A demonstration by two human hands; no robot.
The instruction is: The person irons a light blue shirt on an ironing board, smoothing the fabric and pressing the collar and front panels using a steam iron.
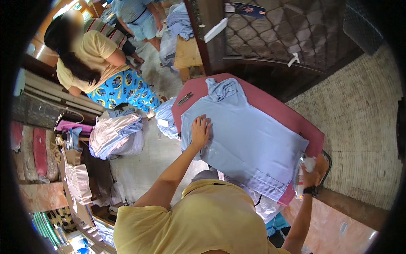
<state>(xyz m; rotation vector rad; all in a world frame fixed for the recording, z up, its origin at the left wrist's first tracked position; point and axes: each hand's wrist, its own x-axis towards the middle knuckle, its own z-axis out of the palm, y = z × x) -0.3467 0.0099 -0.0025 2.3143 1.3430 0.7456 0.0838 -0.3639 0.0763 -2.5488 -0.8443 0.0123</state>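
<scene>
A light blue shirt [249, 131] is spread over a dark pink padded board [275, 110], its collar end bunched at the far side. My left hand [200, 132] lies on the left part of the shirt, palm down with fingers extended. At the board's near right end, my right hand [312, 177], with a dark band at the wrist, is closed around a clear plastic bottle [300, 171]; the fingers partly hide it. A small pair of thread snips [185, 98] rests on the board, left of the collar.
Heaps of pale clothes [116, 133] stand on the floor at left. A person in a yellow top [95, 55] stands at the far left, with others behind. A wooden bench [188, 57] and a dark lattice screen [275, 36] are beyond the board.
</scene>
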